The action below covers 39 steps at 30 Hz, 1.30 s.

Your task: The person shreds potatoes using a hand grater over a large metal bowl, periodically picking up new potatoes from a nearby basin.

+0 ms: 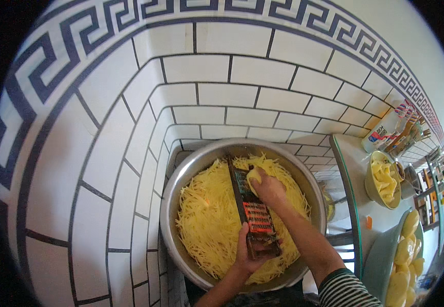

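Note:
A large round metal basin holds a heap of pale yellow shredded potato. Over the heap lies a long grater with a dark frame, tilted a little. My left hand grips the grater's near end, with the thumb along its left edge. Near the far end, my right hand presses a peeled potato against the grater's face; the fingers partly hide the potato.
At the right, a glass-edged table bears a bowl of pale yellow pieces, a blue-green tub of peeled potatoes and a printed package. A white tiled wall stands close behind and left of the basin.

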Motion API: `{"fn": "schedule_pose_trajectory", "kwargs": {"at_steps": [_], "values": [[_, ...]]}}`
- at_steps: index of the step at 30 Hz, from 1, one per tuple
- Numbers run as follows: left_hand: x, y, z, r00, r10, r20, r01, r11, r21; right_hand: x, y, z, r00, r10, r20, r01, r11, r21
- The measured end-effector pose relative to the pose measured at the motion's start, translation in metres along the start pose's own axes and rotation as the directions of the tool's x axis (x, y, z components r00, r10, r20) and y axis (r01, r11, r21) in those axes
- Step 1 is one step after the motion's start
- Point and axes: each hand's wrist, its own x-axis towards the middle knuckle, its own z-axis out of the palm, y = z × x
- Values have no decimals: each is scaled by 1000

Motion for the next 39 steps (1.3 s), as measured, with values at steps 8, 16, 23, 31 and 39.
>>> {"fn": "schedule_pose_trajectory", "kwargs": {"at_steps": [8, 16, 23, 31, 39], "values": [[-9, -8, -11, 816, 532, 226, -575, 706, 414, -184, 10, -14, 977, -193, 91, 197, 979, -42], [-10, 1, -4, 999, 0, 41, 2, 999, -38, -23, -9, -3, 995, -82, -58, 81, 997, -14], [-7, -2, -21, 979, 196, -53, -196, 981, 17, -177, 10, -14, 978, -130, 162, 137, 990, -32], [1, 0, -15, 995, -12, 101, 20, 997, -74, -20, -3, 6, 990, -114, -78, 118, 991, 54], [-12, -2, -12, 978, 181, -102, -163, 973, 162, -172, 8, -7, 981, -57, 183, 61, 998, -20]]}}
